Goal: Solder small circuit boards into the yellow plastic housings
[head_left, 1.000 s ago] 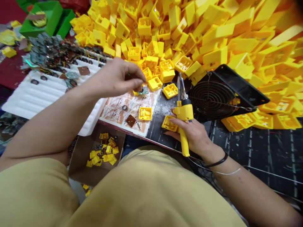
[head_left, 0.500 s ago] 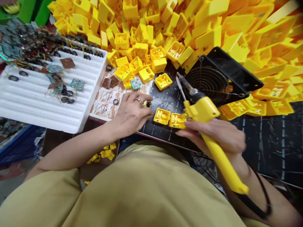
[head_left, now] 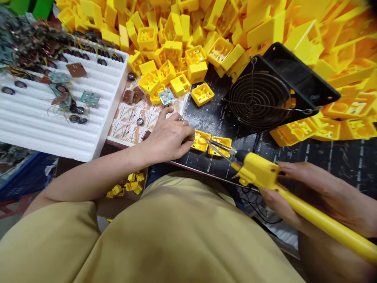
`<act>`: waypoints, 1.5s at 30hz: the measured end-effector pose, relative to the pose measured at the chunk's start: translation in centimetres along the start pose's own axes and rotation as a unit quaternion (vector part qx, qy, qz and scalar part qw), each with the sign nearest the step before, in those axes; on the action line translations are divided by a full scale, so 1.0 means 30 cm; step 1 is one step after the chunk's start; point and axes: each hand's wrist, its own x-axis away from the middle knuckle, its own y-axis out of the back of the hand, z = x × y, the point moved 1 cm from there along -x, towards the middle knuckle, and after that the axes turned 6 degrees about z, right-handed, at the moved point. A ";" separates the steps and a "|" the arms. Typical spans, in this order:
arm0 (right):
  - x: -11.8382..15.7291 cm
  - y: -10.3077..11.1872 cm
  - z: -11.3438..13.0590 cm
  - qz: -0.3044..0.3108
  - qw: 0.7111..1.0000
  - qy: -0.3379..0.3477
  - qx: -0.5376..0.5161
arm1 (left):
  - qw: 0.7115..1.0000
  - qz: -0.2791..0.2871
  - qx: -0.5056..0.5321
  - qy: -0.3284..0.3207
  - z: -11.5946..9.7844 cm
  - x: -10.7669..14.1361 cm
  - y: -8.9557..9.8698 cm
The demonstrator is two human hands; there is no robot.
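Observation:
My right hand (head_left: 318, 196) grips a yellow soldering gun (head_left: 262, 173) with a metal tip and a thin feed tube beside it. The tip points left into a small open yellow case (head_left: 202, 141) lying on the black bench. A second open yellow half (head_left: 220, 145) sits against its right side, under the tool's nose. My left hand (head_left: 172, 133), with a ring on one finger, has thumb and forefinger pinched together at the case's left edge; what lies between them is hidden. Just beyond that hand rests a green circuit board (head_left: 166, 97).
A big heap of yellow cases (head_left: 176, 31) covers the back. A black fan (head_left: 259, 98) with a wire grille stands at right. At left, a white foam tray (head_left: 38, 129) bears circuit boards and small round speakers. A loose round speaker (head_left: 140, 121) lies on the printed sheet.
The soldering gun has swung down from pointing up near the fan to pointing left, its tip now at the left case half. My left thumb and forefinger have closed at that case's edge.

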 end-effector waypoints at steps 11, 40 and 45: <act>-0.074 -0.050 0.010 0.047 0.993 0.105 -0.038 | 0.995 0.101 -0.012 0.006 0.008 -0.049 0.039; -0.089 0.008 -0.015 0.077 0.994 0.081 -0.019 | 0.986 0.143 -0.079 -0.028 -0.012 -0.096 0.050; -0.078 -0.016 -0.034 0.057 0.998 0.017 0.030 | 0.991 0.119 -0.013 -0.060 0.019 -0.059 0.082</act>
